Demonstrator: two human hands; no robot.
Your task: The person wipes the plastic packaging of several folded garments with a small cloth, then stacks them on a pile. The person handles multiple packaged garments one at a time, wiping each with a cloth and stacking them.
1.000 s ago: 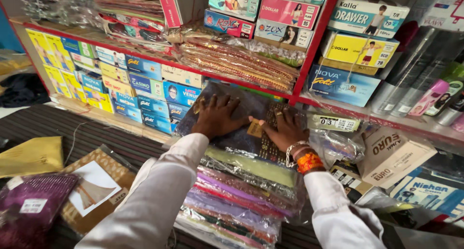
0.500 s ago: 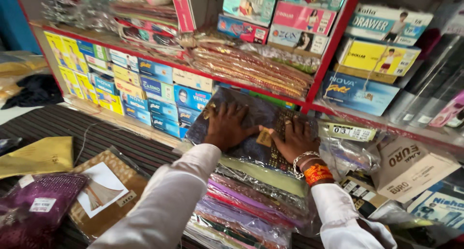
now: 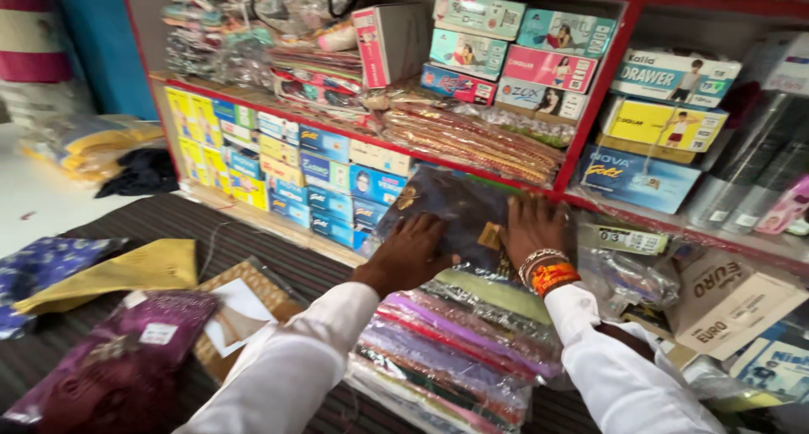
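Both hands, left hand (image 3: 410, 253) and right hand (image 3: 534, 226), still press flat and open on the dark packet (image 3: 451, 206), now nearer the shelf (image 3: 581, 202); the stack (image 3: 455, 350) beneath is partly hidden.

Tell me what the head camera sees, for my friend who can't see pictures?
A person's left hand and right hand press flat on a dark packet topping a stack of plastic-wrapped fabrics. Behind stand red shelves packed with colourful boxes. More fabric packets lie on the striped mat to the left.

Glossy plastic wrap (image 3: 455, 211) covers dark patterned cloth.
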